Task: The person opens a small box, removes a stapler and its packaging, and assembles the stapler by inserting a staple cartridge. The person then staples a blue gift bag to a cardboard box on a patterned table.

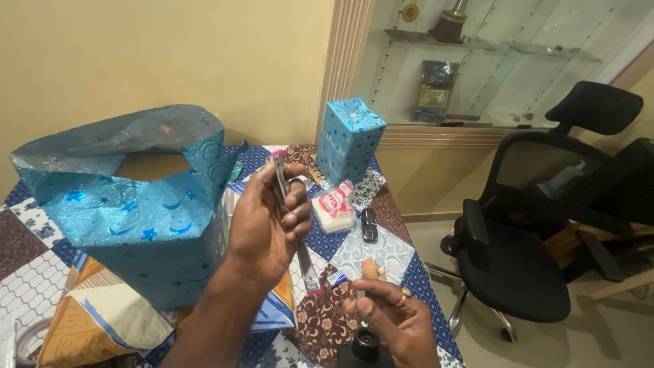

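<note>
Our left hand (262, 225) fingers clamp the metal ruler (294, 225); right hand (395, 317) pinches something small, unclear. Risk: ruler slipping onto worktop (381, 255) from one-sided grip.

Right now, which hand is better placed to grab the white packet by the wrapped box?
Right, probably. The left hand has a full grip: a long slim metal tool, raised. The right hand is lower, on the same side as the white packet, fingers loosely curled; any load is unclear.

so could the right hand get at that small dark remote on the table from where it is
Probably yes: the right hand is low by the table edge, the dark remote lies just beyond it, with only a small tan object between.
</note>
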